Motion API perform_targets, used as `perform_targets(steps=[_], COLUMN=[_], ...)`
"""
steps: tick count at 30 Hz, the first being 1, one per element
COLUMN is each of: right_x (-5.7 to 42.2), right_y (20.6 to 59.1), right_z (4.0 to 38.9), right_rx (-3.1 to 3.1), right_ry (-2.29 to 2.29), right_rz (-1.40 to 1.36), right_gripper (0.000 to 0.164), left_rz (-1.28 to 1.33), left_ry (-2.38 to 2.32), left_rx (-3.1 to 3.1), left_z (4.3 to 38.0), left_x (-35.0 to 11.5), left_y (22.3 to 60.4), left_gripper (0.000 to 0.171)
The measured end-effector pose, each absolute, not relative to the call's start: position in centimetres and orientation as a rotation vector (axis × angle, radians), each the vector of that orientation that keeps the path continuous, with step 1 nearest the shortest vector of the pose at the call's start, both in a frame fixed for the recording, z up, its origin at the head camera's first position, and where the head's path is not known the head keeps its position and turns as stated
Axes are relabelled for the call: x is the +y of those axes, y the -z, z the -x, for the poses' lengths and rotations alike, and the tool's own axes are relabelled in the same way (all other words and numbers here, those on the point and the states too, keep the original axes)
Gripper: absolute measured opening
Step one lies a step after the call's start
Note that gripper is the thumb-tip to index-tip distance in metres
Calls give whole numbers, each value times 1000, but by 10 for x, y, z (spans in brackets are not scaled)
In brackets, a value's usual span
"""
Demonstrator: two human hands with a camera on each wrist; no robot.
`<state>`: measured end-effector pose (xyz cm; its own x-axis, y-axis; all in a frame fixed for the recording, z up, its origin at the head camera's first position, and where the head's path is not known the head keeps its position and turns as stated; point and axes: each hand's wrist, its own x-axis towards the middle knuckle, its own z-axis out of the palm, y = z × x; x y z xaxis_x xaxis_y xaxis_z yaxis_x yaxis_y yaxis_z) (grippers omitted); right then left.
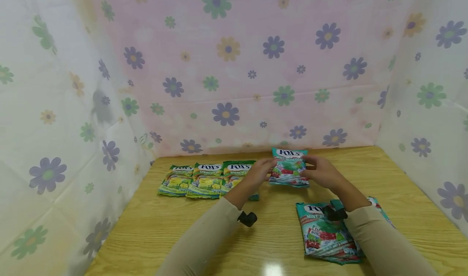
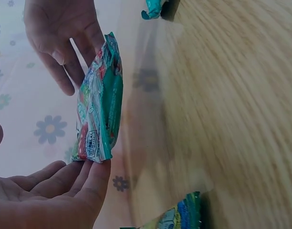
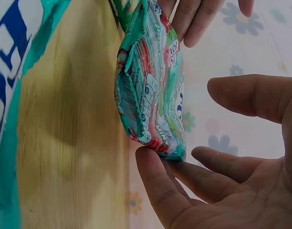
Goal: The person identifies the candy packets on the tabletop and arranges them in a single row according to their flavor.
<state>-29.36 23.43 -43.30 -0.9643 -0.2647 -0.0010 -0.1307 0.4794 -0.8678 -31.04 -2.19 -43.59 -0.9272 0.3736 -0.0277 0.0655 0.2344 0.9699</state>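
Observation:
A teal candy bag (image 1: 289,168) marked FOX'S Mint Blossom is held between my two hands, above the far part of the table. My left hand (image 1: 260,172) touches its left edge with extended fingers. At the right edge are the fingers of my right hand (image 1: 324,172). In the right wrist view, the right thumb (image 3: 250,95) stands apart from the candy bag (image 3: 155,90). The left wrist view has the left fingertips against one end of the bag (image 2: 100,105). Three green-yellow FOX'S candy bags (image 1: 206,180) lie overlapping in a row to the left.
More teal Mint Blossom bags (image 1: 325,235) lie overlapping at the near right, partly hidden by my right forearm and wrist camera. The wooden table (image 1: 175,235) meets flowered cloth (image 1: 226,81) at the back and sides.

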Motion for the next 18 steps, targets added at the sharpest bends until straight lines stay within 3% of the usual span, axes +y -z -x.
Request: perform_targets(steps=[18], right_x=[211], right_y=[443], right_z=[291], right_rx=[2572], right_ry=[1475], right_rz=[376], right_gripper=[69], left_rz=[-297], left_ry=[-1816], left_rx=[2240], left_z=[292], left_x=[-45], left_y=[449], left_gripper=[53])
